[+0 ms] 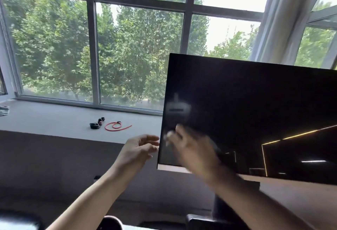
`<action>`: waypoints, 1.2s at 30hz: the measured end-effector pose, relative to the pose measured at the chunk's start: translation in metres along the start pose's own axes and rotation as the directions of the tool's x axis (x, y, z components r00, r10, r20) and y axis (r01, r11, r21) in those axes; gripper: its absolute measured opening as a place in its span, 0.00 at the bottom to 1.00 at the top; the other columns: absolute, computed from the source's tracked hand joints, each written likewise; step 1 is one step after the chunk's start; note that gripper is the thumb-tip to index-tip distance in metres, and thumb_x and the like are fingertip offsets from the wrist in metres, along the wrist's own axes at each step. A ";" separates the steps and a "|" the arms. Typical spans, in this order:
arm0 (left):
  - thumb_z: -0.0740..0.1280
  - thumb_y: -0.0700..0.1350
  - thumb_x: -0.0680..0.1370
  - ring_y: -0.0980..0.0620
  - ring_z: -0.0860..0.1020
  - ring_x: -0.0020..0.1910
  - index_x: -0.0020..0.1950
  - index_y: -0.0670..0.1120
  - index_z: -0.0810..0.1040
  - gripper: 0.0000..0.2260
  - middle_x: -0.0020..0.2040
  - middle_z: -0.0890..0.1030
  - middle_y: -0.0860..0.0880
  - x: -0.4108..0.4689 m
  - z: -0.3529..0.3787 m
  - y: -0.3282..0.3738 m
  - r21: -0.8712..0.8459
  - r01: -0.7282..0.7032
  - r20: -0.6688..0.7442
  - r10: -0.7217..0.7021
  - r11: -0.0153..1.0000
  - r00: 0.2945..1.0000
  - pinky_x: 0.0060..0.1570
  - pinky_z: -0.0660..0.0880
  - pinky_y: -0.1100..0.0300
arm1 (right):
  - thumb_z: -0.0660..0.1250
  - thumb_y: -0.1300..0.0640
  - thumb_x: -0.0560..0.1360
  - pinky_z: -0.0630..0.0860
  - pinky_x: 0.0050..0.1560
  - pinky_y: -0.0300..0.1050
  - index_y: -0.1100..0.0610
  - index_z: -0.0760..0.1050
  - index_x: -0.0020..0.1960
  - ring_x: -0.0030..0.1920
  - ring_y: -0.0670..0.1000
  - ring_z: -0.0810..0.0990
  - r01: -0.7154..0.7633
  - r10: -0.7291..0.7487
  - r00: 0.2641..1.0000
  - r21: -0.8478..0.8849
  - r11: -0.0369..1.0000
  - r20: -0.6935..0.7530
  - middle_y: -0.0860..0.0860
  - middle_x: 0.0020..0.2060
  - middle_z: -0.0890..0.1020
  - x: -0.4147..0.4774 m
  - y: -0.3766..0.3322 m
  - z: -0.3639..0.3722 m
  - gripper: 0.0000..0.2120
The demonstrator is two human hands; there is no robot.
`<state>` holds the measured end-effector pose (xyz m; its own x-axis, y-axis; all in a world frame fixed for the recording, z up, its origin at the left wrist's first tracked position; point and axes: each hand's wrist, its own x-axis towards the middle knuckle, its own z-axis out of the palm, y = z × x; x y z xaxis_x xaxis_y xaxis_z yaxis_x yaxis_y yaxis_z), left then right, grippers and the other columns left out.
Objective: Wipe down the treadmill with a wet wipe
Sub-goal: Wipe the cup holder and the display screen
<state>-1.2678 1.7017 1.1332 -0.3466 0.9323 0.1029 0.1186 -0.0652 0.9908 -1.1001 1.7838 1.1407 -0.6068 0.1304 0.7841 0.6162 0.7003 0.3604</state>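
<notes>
Head camera, the only view I have: I'm looking forward over both bare forearms at a glossy black treadmill console screen (255,111), tilted slightly and standing on a dark post (224,208) in front of a big window.

The right hand (191,149) is smeared by motion blur against the screen's lower-left corner. A pale wad at its fingertips looks to me like the wet wipe (168,136), pinched there and pressed to the glass. The blur keeps me from reading the exact finger positions.

The left hand (138,149) sits just beside the screen's left edge, fingers loosely curved and holding nothing. I can't tell whether the fingertips touch the edge.

On the grey windowsill (54,118) behind lie a red cord (116,126), some small black items (96,124) and a crumpled cloth (4,110) at the far left.

My read is that the display is being wiped, starting from that corner, with most of the dark panel not yet covered. The next move calls for steady overlapping passes rightward and upward, with light pressure and the left hand bracing the frame so the screen does not swing.
</notes>
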 end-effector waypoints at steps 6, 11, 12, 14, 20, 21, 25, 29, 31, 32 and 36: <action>0.66 0.39 0.70 0.55 0.84 0.44 0.49 0.47 0.84 0.11 0.44 0.87 0.51 0.011 0.004 0.021 -0.032 -0.057 -0.019 0.057 0.998 0.998 0.43 0.78 0.62 | 0.76 0.58 0.66 0.68 0.30 0.45 0.50 0.80 0.45 0.35 0.51 0.77 0.054 -0.053 0.998 0.014 0.998 -0.037 0.49 0.38 0.77 0.022 -0.004 0.005 0.09; 0.64 0.44 0.64 0.52 0.85 0.47 0.52 0.47 0.84 0.19 0.47 0.88 0.49 0.015 -0.005 0.023 -0.021 -0.067 -0.002 0.067 0.998 0.998 0.45 0.78 0.59 | 0.70 0.53 0.76 0.68 0.35 0.48 0.51 0.80 0.46 0.38 0.52 0.75 0.302 -0.302 0.953 0.000 0.953 0.024 0.49 0.39 0.75 -0.003 0.014 0.001 0.02; 0.63 0.43 0.65 0.52 0.85 0.47 0.53 0.47 0.83 0.19 0.46 0.88 0.50 0.015 -0.005 0.024 -0.023 -0.064 0.005 0.065 0.998 0.998 0.45 0.78 0.59 | 0.72 0.55 0.75 0.70 0.34 0.48 0.52 0.80 0.45 0.38 0.52 0.76 0.194 -0.194 0.980 -0.011 0.981 -0.034 0.50 0.39 0.76 0.016 0.027 -0.004 0.02; 0.65 0.39 0.70 0.51 0.85 0.48 0.53 0.46 0.83 0.14 0.46 0.88 0.50 0.018 -0.002 0.027 -0.023 -0.056 -0.004 0.056 0.998 0.998 0.46 0.78 0.58 | 0.71 0.57 0.76 0.74 0.33 0.50 0.54 0.79 0.45 0.37 0.54 0.79 -0.018 0.017 0.987 -0.006 1.000 -0.161 0.52 0.39 0.76 0.058 0.046 -0.011 0.02; 0.67 0.38 0.73 0.52 0.85 0.47 0.54 0.45 0.83 0.12 0.47 0.88 0.48 0.020 -0.001 0.030 -0.036 -0.058 -0.044 0.056 0.998 0.997 0.48 0.79 0.57 | 0.74 0.57 0.70 0.71 0.34 0.47 0.52 0.81 0.47 0.38 0.52 0.76 0.286 -0.287 0.958 0.051 0.957 0.012 0.50 0.40 0.77 0.009 -0.004 0.012 0.07; 0.66 0.35 0.75 0.51 0.85 0.48 0.56 0.45 0.83 0.13 0.48 0.88 0.48 0.021 -0.004 0.028 -0.029 -0.052 -0.049 0.050 0.998 0.998 0.48 0.79 0.57 | 0.72 0.56 0.75 0.71 0.35 0.48 0.52 0.80 0.49 0.39 0.53 0.75 0.369 -0.371 0.928 0.050 0.928 0.045 0.50 0.40 0.77 -0.006 -0.006 0.011 0.03; 0.59 0.29 0.79 0.51 0.86 0.47 0.58 0.46 0.81 0.18 0.48 0.87 0.47 0.024 -0.006 0.026 0.012 -0.045 -0.050 0.045 0.999 0.998 0.48 0.79 0.56 | 0.71 0.58 0.76 0.69 0.36 0.47 0.53 0.79 0.46 0.39 0.51 0.72 0.269 -0.269 0.959 -0.020 0.963 -0.090 0.50 0.39 0.75 0.038 0.040 -0.005 0.01; 0.61 0.29 0.79 0.52 0.85 0.46 0.57 0.45 0.81 0.16 0.46 0.87 0.49 0.026 0.003 0.036 -0.010 -0.062 -0.035 0.062 0.998 0.997 0.46 0.77 0.58 | 0.67 0.55 0.82 0.71 0.32 0.45 0.53 0.81 0.46 0.37 0.50 0.79 -0.117 0.119 0.953 0.023 0.993 -0.278 0.49 0.39 0.77 0.118 0.084 -0.020 0.07; 0.67 0.35 0.74 0.52 0.85 0.47 0.55 0.46 0.82 0.13 0.46 0.87 0.49 0.030 0.004 0.042 -0.038 -0.086 -0.048 0.084 0.996 0.995 0.47 0.77 0.58 | 0.67 0.56 0.80 0.71 0.32 0.46 0.53 0.80 0.46 0.37 0.51 0.78 -0.105 0.115 0.957 0.052 0.993 -0.265 0.49 0.40 0.77 0.112 0.068 -0.012 0.05; 0.68 0.39 0.70 0.52 0.85 0.47 0.55 0.47 0.82 0.15 0.46 0.87 0.49 0.031 0.004 0.044 -0.051 -0.097 -0.052 0.094 0.994 0.994 0.47 0.78 0.58 | 0.69 0.57 0.77 0.71 0.33 0.47 0.53 0.80 0.46 0.37 0.52 0.77 -0.024 0.029 0.979 0.030 0.999 -0.201 0.50 0.40 0.77 0.098 0.051 -0.005 0.02; 0.63 0.41 0.64 0.52 0.85 0.43 0.56 0.46 0.81 0.22 0.44 0.87 0.49 0.035 -0.006 0.045 -0.089 -0.109 -0.032 0.106 0.990 0.994 0.44 0.79 0.58 | 0.70 0.60 0.75 0.69 0.33 0.48 0.55 0.81 0.46 0.37 0.53 0.76 0.427 -0.428 0.904 0.047 0.903 0.011 0.52 0.39 0.77 0.044 0.021 0.006 0.01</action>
<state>-1.2804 1.7294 1.1816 -0.3617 0.9082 0.2105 0.0722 -0.1978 0.9776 -1.1167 1.8084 1.1797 -0.8176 -0.1741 0.5489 0.2739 0.7208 0.6367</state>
